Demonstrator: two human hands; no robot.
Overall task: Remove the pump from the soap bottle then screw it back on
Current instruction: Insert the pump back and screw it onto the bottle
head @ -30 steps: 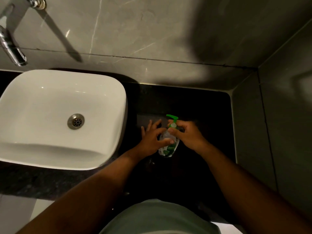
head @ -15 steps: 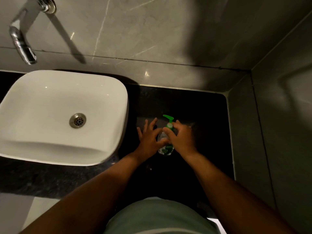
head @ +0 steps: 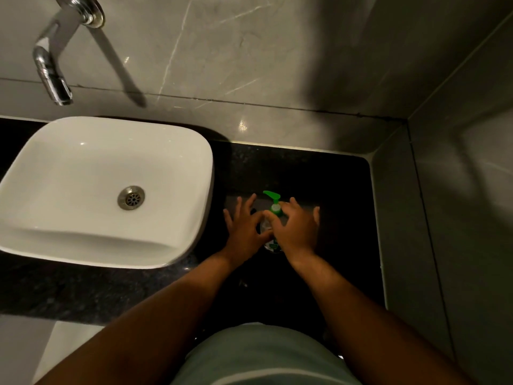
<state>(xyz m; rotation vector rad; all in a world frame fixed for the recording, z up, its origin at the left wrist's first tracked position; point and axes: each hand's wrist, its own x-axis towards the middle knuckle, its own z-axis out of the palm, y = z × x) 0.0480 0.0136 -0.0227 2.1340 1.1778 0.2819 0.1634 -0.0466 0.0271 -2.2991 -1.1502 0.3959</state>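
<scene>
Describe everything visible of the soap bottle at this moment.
The soap bottle stands upright on the dark countertop, right of the white sink. Its body looks like clear plastic with a green label near the base. A green pump sits on top, nozzle pointing toward the sink and back wall. The left hand grips the body; the right hand pinches the pump collar. Much of the bottle is hidden by the hands.

Pump: bright green head, paler whitish-green collar. Soap bottle: clear, with a green and white label low on it. Counter: black, finely speckled with grey. Basin: plain glossy white; drain silver. Tap: chrome. Wall tiles: grey with thin pale veins.
</scene>
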